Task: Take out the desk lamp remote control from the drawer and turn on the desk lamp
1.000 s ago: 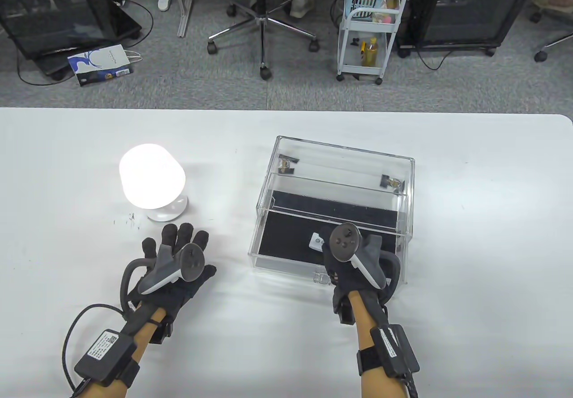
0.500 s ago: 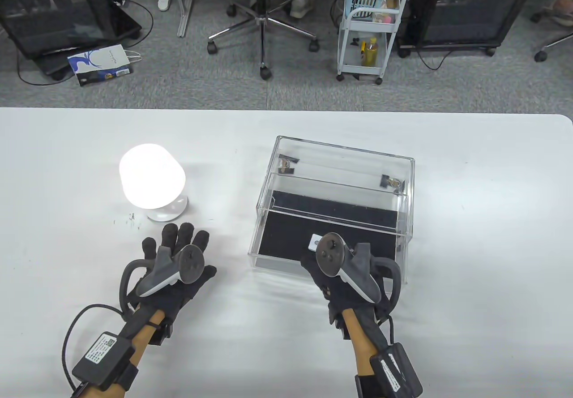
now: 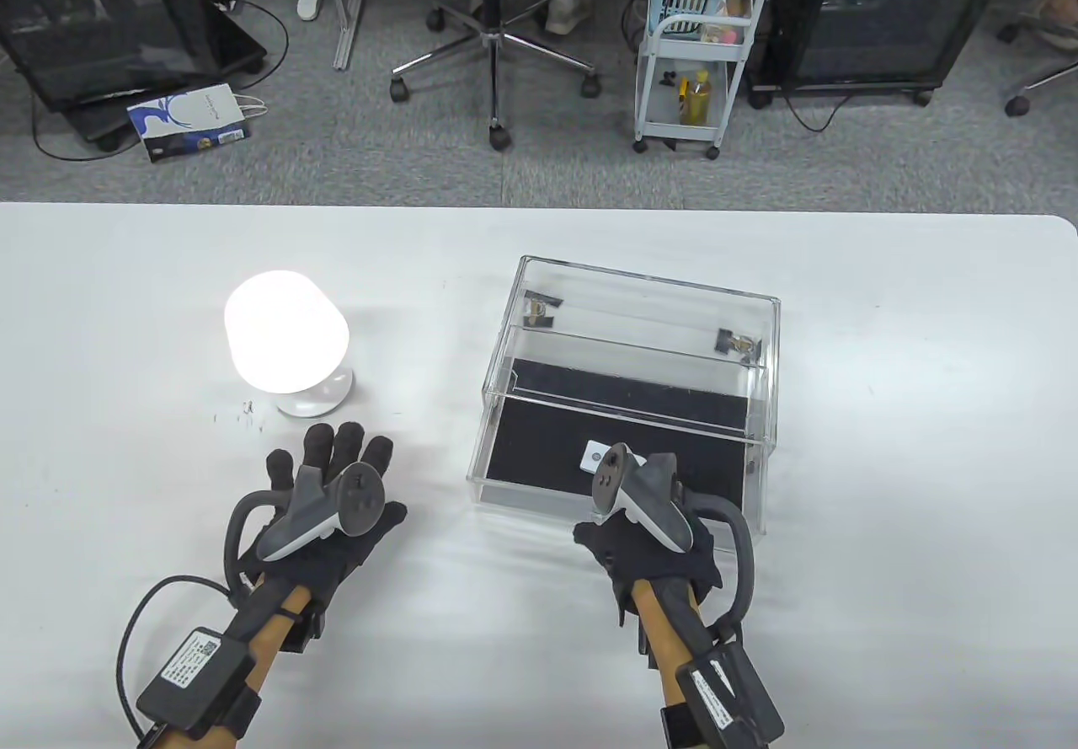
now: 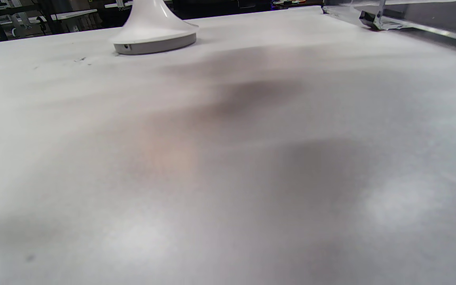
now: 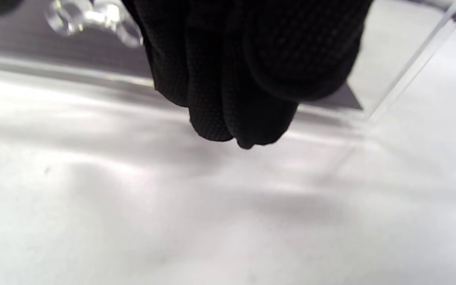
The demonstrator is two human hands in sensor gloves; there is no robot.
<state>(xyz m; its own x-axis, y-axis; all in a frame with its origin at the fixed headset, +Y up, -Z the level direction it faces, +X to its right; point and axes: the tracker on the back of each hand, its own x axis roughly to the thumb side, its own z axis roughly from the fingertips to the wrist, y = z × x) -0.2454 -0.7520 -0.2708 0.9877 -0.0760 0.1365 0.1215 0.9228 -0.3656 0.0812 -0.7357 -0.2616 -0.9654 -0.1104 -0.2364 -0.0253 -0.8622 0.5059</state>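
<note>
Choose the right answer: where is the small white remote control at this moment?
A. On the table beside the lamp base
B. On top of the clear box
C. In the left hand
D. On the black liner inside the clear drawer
D: the remote control lies on the black liner of the drawer, just beyond the right hand.

My left hand (image 3: 324, 505) lies at the lower left of the table view, palm down, fingers (image 3: 337, 442) stretched flat and slightly spread, forearm running to the bottom edge. My right hand (image 3: 648, 543) sits right of centre low in the frame, its forearm angling down to the bottom edge. In the right wrist view its gloved fingers (image 5: 244, 75) hang curled together from the top edge, holding nothing.
</note>
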